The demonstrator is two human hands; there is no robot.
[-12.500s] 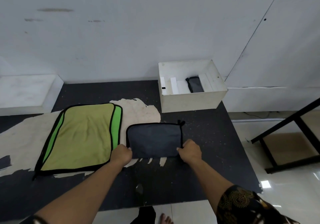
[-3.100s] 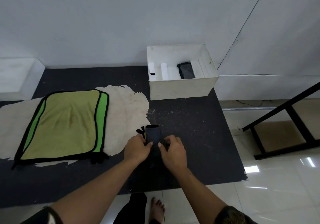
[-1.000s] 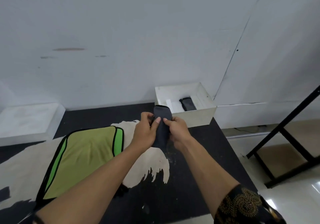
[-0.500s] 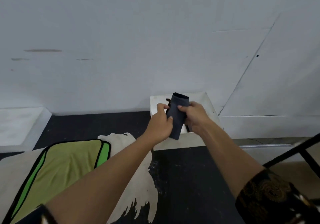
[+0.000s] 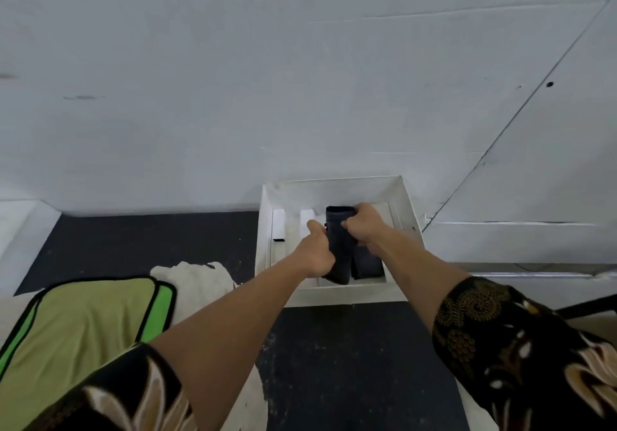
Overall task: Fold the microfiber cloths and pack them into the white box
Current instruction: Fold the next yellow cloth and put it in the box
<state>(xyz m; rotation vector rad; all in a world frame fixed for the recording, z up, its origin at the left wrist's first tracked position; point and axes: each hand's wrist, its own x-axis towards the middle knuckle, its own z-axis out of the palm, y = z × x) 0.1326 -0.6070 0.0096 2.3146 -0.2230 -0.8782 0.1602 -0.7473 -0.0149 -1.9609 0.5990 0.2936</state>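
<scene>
1. Head view, centre of the frame: both hands hold a folded dark cloth (image 5: 339,250) upright over the white box (image 5: 334,297). Its lower end is already down inside the walls.
2. The left hand (image 5: 317,253) has its grip curled round the left edge of the bundle. The right hand (image 5: 362,227) pinches the upper right corner, fingers wrapped over the top. Clamping it from both sides probably keeps the folds from springing open on the way in.
3. A second dark cloth (image 5: 367,263) lies in the box just right of the held one, partly hidden by the right forearm. I cannot tell whether the two touch. The held bundle appears aimed at the space on its left, so the pieces would pack side by side.
4. White strips (image 5: 278,223) stand in the upper left part of the box. They look like dividers, which would explain the narrow upright fold, but I cannot be sure.
5. At lower left a green cloth (image 5: 83,324) with black trim lies spread on a pale patch of the dark tabletop (image 5: 334,364), well apart from the box. It appears not yet fully folded.
6. No brand, label or writing can be read anywhere. The patterned sleeves (image 5: 500,330) carry only ornamental motifs.
</scene>
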